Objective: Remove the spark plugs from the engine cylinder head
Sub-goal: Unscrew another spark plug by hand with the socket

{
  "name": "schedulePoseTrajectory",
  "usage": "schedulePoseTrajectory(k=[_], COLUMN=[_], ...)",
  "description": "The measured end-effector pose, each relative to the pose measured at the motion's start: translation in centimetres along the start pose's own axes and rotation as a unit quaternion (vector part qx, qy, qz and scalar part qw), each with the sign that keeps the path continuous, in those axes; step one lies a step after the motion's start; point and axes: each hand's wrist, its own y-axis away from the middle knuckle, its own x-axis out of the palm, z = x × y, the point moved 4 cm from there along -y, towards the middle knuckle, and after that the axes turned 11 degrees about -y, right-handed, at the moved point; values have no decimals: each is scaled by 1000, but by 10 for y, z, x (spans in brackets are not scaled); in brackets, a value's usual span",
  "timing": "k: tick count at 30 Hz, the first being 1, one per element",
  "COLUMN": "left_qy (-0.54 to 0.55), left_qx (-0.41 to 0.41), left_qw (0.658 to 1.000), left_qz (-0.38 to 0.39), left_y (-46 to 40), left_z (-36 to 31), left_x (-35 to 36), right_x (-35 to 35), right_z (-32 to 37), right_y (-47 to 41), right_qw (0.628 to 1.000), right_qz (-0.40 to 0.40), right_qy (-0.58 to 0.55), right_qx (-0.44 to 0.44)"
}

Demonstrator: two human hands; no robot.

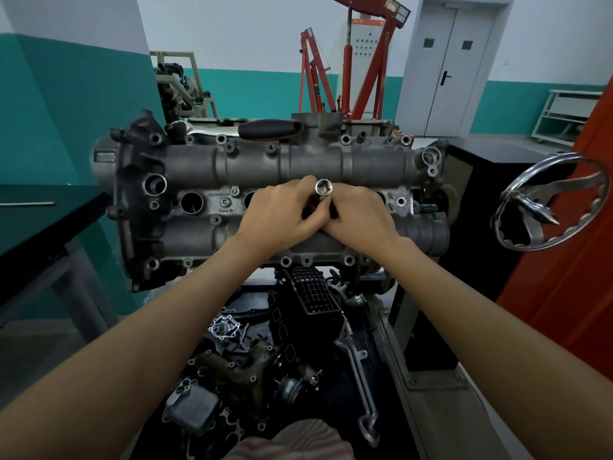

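Both hands meet over the middle of the engine cylinder head [265, 167]. The left hand [282, 212] and right hand [360, 215] each curl their fingers in a grip round a chrome socket tube [322, 190], which stands upright in a plug well with its open end facing up. The spark plugs themselves are hidden. An empty well [191, 203] gapes to the left. A black-handled tool [270, 128] lies behind the head. Loose engine parts [252, 356] lie below, red hoists [331, 71] and a grey door [447, 71] behind.
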Motion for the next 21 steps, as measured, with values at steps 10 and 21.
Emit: schedulePoseTrajectory(k=[10,21], left_qy=[-7,3], left_qx=[-25,-13], left_qw=[999,1000], left_qz=[25,14], left_y=[-2,-1], left_z=[5,1], left_x=[3,1], right_x=[-2,1], right_z=[2,0], right_y=[0,0], right_qw=[999,1000], right_qz=[-39,-10], right_qy=[10,25], right_qx=[-25,-16])
